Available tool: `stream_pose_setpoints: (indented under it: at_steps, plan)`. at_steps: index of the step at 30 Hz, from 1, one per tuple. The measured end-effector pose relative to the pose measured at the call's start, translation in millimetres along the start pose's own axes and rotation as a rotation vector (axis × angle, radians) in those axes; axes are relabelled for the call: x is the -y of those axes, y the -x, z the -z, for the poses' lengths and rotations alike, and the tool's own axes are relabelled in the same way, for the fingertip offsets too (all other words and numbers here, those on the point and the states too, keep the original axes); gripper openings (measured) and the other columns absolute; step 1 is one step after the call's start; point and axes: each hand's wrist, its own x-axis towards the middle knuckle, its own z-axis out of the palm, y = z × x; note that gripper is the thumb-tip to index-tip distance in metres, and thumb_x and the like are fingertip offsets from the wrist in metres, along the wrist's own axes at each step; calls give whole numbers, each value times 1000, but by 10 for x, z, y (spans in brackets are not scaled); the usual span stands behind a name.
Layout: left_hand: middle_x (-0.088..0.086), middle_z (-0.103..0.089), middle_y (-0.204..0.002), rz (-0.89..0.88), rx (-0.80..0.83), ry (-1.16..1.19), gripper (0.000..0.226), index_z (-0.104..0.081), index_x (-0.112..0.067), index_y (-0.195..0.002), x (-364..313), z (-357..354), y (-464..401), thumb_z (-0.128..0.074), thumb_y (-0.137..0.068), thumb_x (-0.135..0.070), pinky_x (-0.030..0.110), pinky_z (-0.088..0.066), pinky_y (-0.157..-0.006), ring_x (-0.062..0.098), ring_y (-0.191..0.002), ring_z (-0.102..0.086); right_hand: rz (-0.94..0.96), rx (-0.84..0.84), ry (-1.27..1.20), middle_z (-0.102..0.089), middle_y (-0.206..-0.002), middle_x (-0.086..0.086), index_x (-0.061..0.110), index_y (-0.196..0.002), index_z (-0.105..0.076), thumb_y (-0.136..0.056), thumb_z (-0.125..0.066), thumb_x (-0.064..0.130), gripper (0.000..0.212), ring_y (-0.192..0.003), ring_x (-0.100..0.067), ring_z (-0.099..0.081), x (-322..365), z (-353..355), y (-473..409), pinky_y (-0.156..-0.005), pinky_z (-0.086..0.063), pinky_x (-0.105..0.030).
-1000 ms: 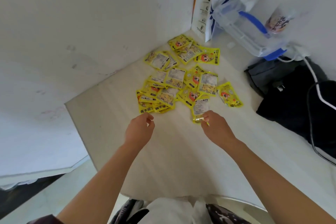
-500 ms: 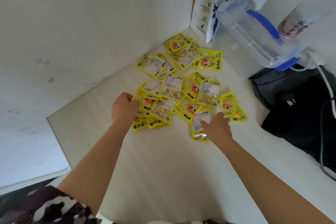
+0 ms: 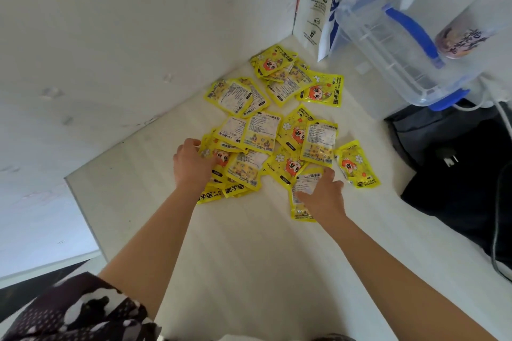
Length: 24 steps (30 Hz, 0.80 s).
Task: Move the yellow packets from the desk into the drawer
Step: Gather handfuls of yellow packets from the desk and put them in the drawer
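Several yellow packets (image 3: 277, 124) lie in a loose, overlapping pile on the white desk (image 3: 249, 257), near the corner of the walls. My left hand (image 3: 191, 165) is on the pile's left edge, its fingers curled over the packets there (image 3: 221, 155). Resting flat on the nearest packet (image 3: 303, 188), which lies a little apart at the front of the pile, is my right hand (image 3: 322, 196) with its fingers spread. One more packet (image 3: 357, 165) sits alone to the right. No drawer is in view.
A clear plastic box with blue handles (image 3: 399, 44) and a white paper bag (image 3: 318, 0) stand at the back right. Dark bags (image 3: 457, 169) and a white cable (image 3: 502, 124) fill the right side. The desk's left edge (image 3: 83, 210) drops off beside my left arm.
Both hands have reached forward from the desk's front into the pile. The left hand went from hovering to covering the left-edge packets; the right went from pinching the near packet to lying on it.
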Motion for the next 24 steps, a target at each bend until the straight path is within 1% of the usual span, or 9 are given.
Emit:
stream_pose_setpoints:
  at_steps: [4, 7, 9, 12, 14, 16, 18, 22, 24]
  plan:
    - [6, -59, -124, 21, -37, 13, 66, -53, -12, -127, 148, 56, 153, -82, -71, -32, 42, -49, -89, 27, -118, -51, 33, 22, -116, -57, -123, -16, 12, -134, -27, -80, -74, 15, 71, -102, -35, -60, -88, 42, 69, -68, -49, -34]
    - [7, -61, -123, 17, -60, 49, 67, -53, -12, -127, 247, 95, 285, -83, -70, -29, 38, -46, -85, 27, -118, -50, 43, 35, -113, -61, -118, -11, 15, -123, -36, -78, -74, 20, 59, -93, -31, -64, -140, 43, 160, -70, -56, -41]
    - [7, -64, -117, 38, -52, 84, 67, -54, -16, -126, 312, 115, 357, -84, -67, -28, 36, -49, -74, 27, -114, -54, 48, 47, -84, -63, -115, -8, 16, -116, -40, -77, -75, 27, 54, -93, -31, -65, -161, 61, 223, -74, -57, -46]
    - [5, -68, -103, 76, -31, 122, 62, -57, -19, -119, 378, 171, 445, -86, -65, -25, 27, -44, -57, 25, -96, -62, 56, 51, -94, -63, -112, -7, 18, -110, -45, -77, -74, 31, 46, -93, -31, -64, -193, 140, 246, -75, -56, -44]
    - [3, -67, -92, 77, -15, 101, 52, -62, -16, -109, 408, 209, 487, -86, -64, -25, 28, -44, -58, 24, -85, -63, 89, 19, -76, -63, -114, -7, 16, -113, -49, -79, -73, 30, 43, -97, -31, -63, -220, 232, 212, -74, -52, -38]
    - [4, -66, -82, 59, 17, 38, 38, -65, -12, -93, 447, 224, 505, -85, -65, -28, 35, -48, -62, 27, -79, -62, 127, -33, -51, -62, -117, -8, 14, -117, -52, -82, -72, 28, 43, -103, -30, -59, -240, 364, 148, -74, -44, -32]
    - [7, -65, -78, 52, 56, 11, 33, -63, -10, -87, 484, 216, 506, -83, -69, -30, 40, -49, -66, 29, -78, -61, 162, -80, -10, -61, -121, -11, 10, -122, -52, -85, -68, 26, 43, -108, -31, -57, -254, 508, 29, -75, -38, -28]
    - [16, -65, -87, 55, 77, 14, 27, -60, -8, -92, 467, 184, 483, -69, -83, -32, 43, -49, -68, 34, -84, -61, 169, -116, 75, -61, -122, -17, 5, -119, -55, -88, -63, 24, 37, -113, -36, -55, -272, 767, -263, -83, -39, -33]
    - [13, -64, -94, 41, 61, 35, 28, -62, -8, -100, 408, 167, 457, -67, -84, -31, 38, -47, -65, 32, -85, -60, 160, -124, 96, -59, -123, -17, 5, -119, -55, -89, -62, 22, 35, -114, -36, -53, -269, 847, -372, -81, -39, -33]
